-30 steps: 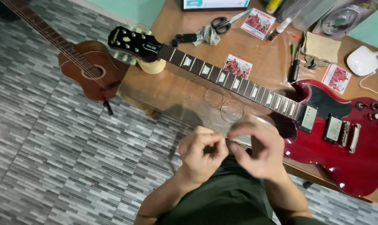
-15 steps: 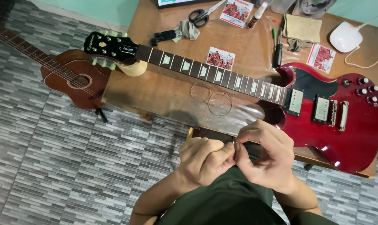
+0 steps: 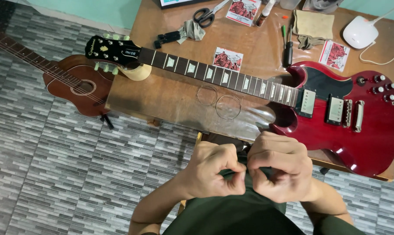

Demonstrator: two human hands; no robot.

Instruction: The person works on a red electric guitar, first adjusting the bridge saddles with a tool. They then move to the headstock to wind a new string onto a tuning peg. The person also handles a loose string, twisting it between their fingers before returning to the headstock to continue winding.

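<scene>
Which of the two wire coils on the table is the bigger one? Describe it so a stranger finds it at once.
Start at the red electric guitar lying across the wooden table and follow its neck toward the headstock. On the bare wood just below the neck's middle lie two thin wire coils side by side. The larger coil is the one nearer the guitar's body and the table's front edge; the smaller coil sits beside it, toward the headstock.

floor (image 3: 53, 165): grey brick-pattern tiles | wall (image 3: 92, 11): pale green, seemingly painted | tabletop (image 3: 171, 98): brown wood, glossy | light: even, soft
</scene>
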